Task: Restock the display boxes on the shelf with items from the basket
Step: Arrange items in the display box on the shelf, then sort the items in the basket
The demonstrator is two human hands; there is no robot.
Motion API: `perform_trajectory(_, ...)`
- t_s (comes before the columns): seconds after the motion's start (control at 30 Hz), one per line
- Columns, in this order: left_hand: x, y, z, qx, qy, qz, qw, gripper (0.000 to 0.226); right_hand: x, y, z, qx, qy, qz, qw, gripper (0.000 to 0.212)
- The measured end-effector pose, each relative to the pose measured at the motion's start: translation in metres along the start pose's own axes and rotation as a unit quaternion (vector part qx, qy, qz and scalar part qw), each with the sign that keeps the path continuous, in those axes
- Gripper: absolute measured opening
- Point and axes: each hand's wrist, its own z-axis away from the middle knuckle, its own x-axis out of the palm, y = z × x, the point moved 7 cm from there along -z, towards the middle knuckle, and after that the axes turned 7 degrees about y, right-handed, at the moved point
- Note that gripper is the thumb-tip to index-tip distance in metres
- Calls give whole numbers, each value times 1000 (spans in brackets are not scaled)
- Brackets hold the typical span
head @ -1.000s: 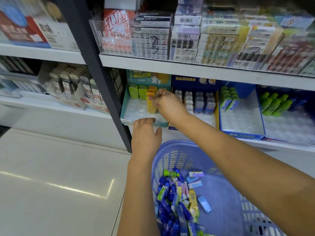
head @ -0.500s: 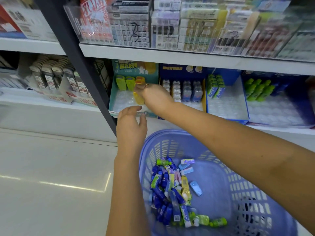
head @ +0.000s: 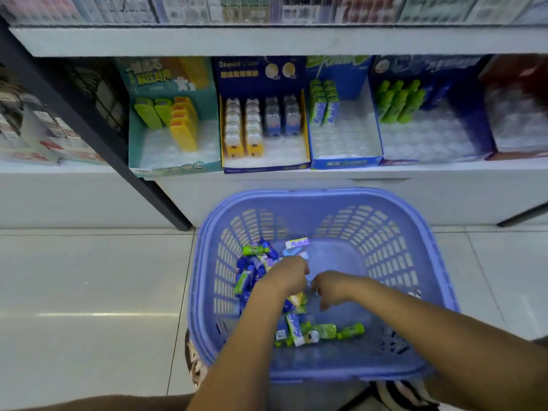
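— Purple basket [head: 326,193] below the display boxes [head: 178,168] on the shelf [head: 385,172]?
— Yes, packets [head: 248,280] piled inside; left hand [head: 289,276] on the pile, right hand [head: 332,288] just beside; both curled, grip can't tell.

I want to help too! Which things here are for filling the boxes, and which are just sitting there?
For the job: purple slotted plastic basket, small colourful packets inside it, teal cardboard display box, navy cardboard display box, left hand, right hand.
Just there: blurry packs on top shelf, white tiled floor.
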Motion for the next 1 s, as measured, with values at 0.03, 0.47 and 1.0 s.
perform_trajectory(0.03, 20, -3, -4, 1, -24, -9, 1000, 37, 20, 6, -5, 4, -26, 3, 1000, 42)
perform_trajectory(0.47, 79, -20, -39, 59, -9, -311, 949, 37, 88, 29, -41, 24, -69, -12, 997, 52)
perform_trajectory(1.0, 104, -3, -62, 197, -39, -369, 908, 26, 2, 97, -31, 95, 23, -107, 990, 27)
